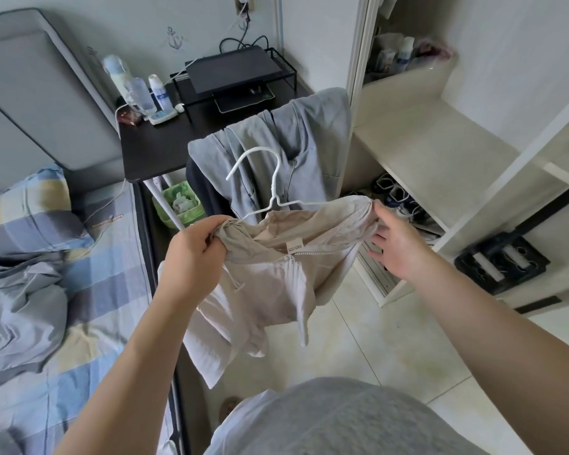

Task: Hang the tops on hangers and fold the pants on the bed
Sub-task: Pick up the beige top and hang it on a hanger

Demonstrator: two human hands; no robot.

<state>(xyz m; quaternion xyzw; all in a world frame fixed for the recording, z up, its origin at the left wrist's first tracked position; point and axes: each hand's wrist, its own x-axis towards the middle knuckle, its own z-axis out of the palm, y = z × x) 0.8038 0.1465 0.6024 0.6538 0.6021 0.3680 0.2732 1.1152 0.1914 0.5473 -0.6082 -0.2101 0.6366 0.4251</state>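
Beige zip top [276, 274] held up in mid-air in front of the body, over the tiled floor, between bed [89, 290] and open wardrobe [424, 149].

Head view, the only one:

- White wire hanger [274, 199] partly inside the neck opening. Hook clear above the collar, one arm running toward the garment's right shoulder.
- Collar label and zip turned up toward the camera, neck spread wide. Probably spread that way to give the hanger arms room to seat.
- Left hand [194, 254]: fingers [212, 236] curled and clamped on a bunch of fabric at the left shoulder. Hanger end possibly inside the bunch, but hidden. Likely bearing the weight, judging by the cloth hanging below.
- Right hand [396, 249]: fingers [378, 239] straight and apart, thumb tip touching the gathered right shoulder. No closed grip visible. Probably placed there to ease that shoulder over the hanger end.
- Step judged: seating the top on the hanger, not yet hung up.
- Grey garments [296, 136] draped over a chair back just beside the dark surface [151, 149].
- More grey clothing [20, 290] rumpled on the bed, unfolded.
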